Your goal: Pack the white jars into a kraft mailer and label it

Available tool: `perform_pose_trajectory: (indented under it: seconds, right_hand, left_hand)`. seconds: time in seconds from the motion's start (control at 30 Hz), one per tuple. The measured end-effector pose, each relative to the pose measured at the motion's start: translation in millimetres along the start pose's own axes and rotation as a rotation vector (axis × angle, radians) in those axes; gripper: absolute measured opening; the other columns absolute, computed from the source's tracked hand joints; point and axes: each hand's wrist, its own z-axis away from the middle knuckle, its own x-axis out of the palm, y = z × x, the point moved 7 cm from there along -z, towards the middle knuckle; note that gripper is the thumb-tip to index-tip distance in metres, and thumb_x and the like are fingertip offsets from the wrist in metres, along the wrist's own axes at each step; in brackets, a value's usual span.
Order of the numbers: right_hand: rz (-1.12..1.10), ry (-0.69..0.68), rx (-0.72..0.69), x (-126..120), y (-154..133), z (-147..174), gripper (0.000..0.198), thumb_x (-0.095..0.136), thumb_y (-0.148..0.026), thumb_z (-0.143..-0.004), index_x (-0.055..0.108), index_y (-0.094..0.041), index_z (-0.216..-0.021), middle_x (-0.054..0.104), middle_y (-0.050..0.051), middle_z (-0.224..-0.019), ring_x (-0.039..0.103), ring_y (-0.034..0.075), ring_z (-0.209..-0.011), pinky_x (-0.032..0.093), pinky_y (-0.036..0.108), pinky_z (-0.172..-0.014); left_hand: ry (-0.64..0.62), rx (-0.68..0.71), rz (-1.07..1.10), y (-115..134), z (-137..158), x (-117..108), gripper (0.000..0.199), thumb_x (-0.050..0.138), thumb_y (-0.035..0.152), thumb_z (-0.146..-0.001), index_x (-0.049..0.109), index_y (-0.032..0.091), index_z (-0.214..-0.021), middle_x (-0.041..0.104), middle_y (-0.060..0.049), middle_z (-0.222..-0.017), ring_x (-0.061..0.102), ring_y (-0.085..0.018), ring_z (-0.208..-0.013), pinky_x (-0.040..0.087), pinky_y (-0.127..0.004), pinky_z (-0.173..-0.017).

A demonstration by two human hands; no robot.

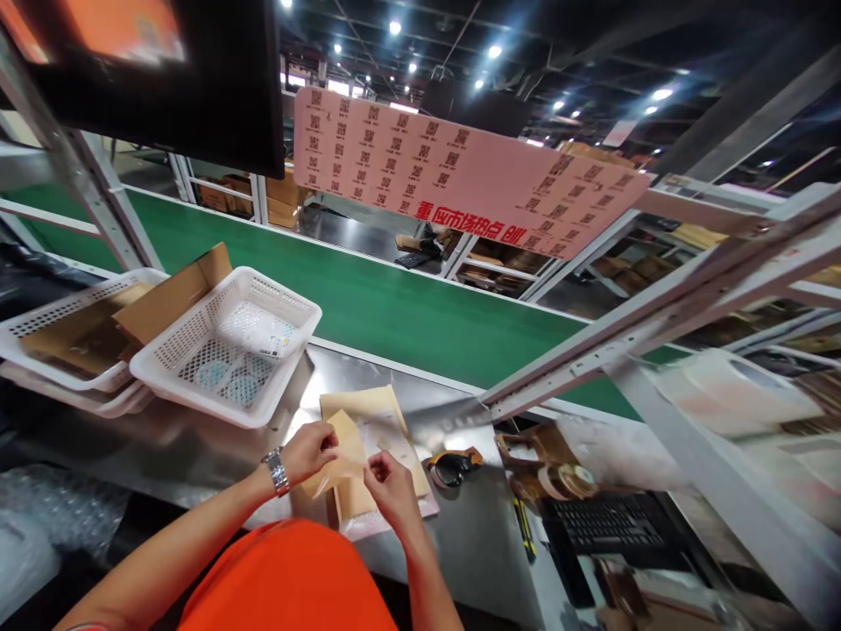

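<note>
My left hand (314, 451), with a metal watch (277, 471) on its wrist, pinches the left side of a thin tan sheet of paper or film (348, 445). The fingers of my right hand (389, 486) are closed at the sheet's lower right edge. Part of the sheet looks glossy; whether it is an envelope I cannot tell. Beneath it, on the metal table (473, 535), lie a larger tan kraft envelope (408, 438) and a pale pinkish sheet (428, 506). A tape dispenser (453, 467) rests to the right of them.
A white basket (203, 401) holding clear-wrapped items stands at the left, beside another basket (98, 383) with cardboard. A green conveyor belt (407, 307) runs behind the table. At the right are a utility knife (524, 528), a keyboard (608, 521) and a metal frame post (591, 350).
</note>
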Motion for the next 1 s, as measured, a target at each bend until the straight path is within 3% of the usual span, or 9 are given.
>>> perform_pose_trajectory:
  seconds: [0.13,0.27,0.33,0.4,0.57,0.67,0.77,0.9,1.0]
  right_hand:
    - [0.144,0.055,-0.088,-0.4,5.6,-4.7,0.022,0.060,-0.044,-0.083,0.068,-0.024,-0.081,0.069,0.001,-0.065,0.064,0.020,-0.063,0.047,0.033,-0.066]
    - [0.115,0.101,-0.079,6.8,20.9,-7.0,0.024,0.057,-0.046,-0.085,0.066,-0.025,-0.080,0.069,0.001,-0.066,0.066,0.021,-0.062,0.048,0.033,-0.064]
    - [0.125,0.084,-0.059,10.2,32.6,-6.8,0.024,0.056,-0.045,-0.085,0.067,-0.024,-0.080,0.068,0.001,-0.065,0.066,0.021,-0.063,0.047,0.033,-0.064]
    - [0.128,0.048,-0.040,12.8,44.8,-6.0,0.025,0.057,-0.045,-0.085,0.068,-0.024,-0.080,0.068,0.001,-0.065,0.066,0.021,-0.064,0.047,0.033,-0.065]
    - [-0.077,-0.167,0.005,19.7,76.0,-14.2,0.037,0.074,-0.057,-0.083,0.075,-0.021,-0.092,0.077,0.005,-0.079,0.073,0.024,-0.075,0.057,0.036,-0.071]
    - [-0.064,-0.020,0.033,-2.6,99.2,-39.3,0.063,0.081,-0.065,-0.077,0.075,-0.018,-0.119,0.081,0.017,-0.118,0.078,0.035,-0.111,0.064,0.048,-0.092]
    - [0.279,0.174,0.119,-26.1,121.7,-70.1,0.096,0.085,-0.060,-0.076,0.059,-0.009,-0.153,0.058,0.031,-0.160,0.055,0.046,-0.153,0.050,0.058,-0.122]
    - [0.709,-0.057,0.338,-12.4,150.2,-97.4,0.140,0.098,-0.053,-0.065,0.025,-0.014,-0.178,0.015,0.033,-0.185,0.014,0.053,-0.173,0.028,0.071,-0.134]
    - [0.802,-0.172,0.327,-0.4,160.2,-100.0,0.142,0.099,-0.054,-0.065,0.023,-0.020,-0.180,0.006,0.032,-0.187,0.006,0.055,-0.173,0.023,0.078,-0.132]
  left_hand:
    - [0.003,-0.070,-0.219,-12.8,10.2,11.4,0.026,0.071,0.022,-0.087,0.070,0.019,-0.113,0.076,-0.012,-0.116,0.070,-0.025,-0.101,0.049,-0.034,-0.089]
    - [-0.213,-0.253,-0.256,-37.9,31.1,51.0,0.006,0.072,0.029,-0.085,0.069,0.023,-0.084,0.079,-0.006,-0.088,0.073,-0.025,-0.083,0.044,-0.032,-0.072]
    - [-0.246,-0.275,-0.276,-46.9,37.7,59.9,0.012,0.068,0.027,-0.088,0.067,0.023,-0.077,0.082,-0.007,-0.088,0.074,-0.025,-0.084,0.043,-0.033,-0.072]
    - [-0.209,-0.285,-0.302,-52.4,38.6,55.1,0.014,0.063,0.026,-0.092,0.069,0.023,-0.080,0.084,-0.008,-0.093,0.075,-0.024,-0.088,0.042,-0.033,-0.075]
    - [-0.022,-0.292,-0.375,-44.9,26.2,13.5,0.017,0.059,0.025,-0.095,0.071,0.022,-0.084,0.082,-0.006,-0.088,0.074,-0.022,-0.085,0.037,-0.033,-0.073]
    - [0.076,-0.289,-0.395,-37.6,13.7,-3.1,0.019,0.058,0.029,-0.098,0.072,0.022,-0.087,0.083,-0.007,-0.092,0.074,-0.024,-0.087,0.038,-0.034,-0.074]
    - [0.121,-0.299,-0.399,-39.4,-6.4,-2.8,0.024,0.053,0.032,-0.103,0.073,0.021,-0.095,0.082,-0.011,-0.099,0.075,-0.026,-0.093,0.042,-0.035,-0.077]
    - [0.072,-0.309,-0.393,-48.5,-42.6,16.9,0.023,0.053,0.026,-0.103,0.073,0.019,-0.097,0.082,-0.013,-0.105,0.075,-0.027,-0.100,0.045,-0.035,-0.083]
    - [0.020,-0.318,-0.380,-53.1,-64.7,33.4,0.022,0.054,0.025,-0.102,0.075,0.019,-0.099,0.080,-0.013,-0.104,0.075,-0.028,-0.102,0.047,-0.035,-0.084]
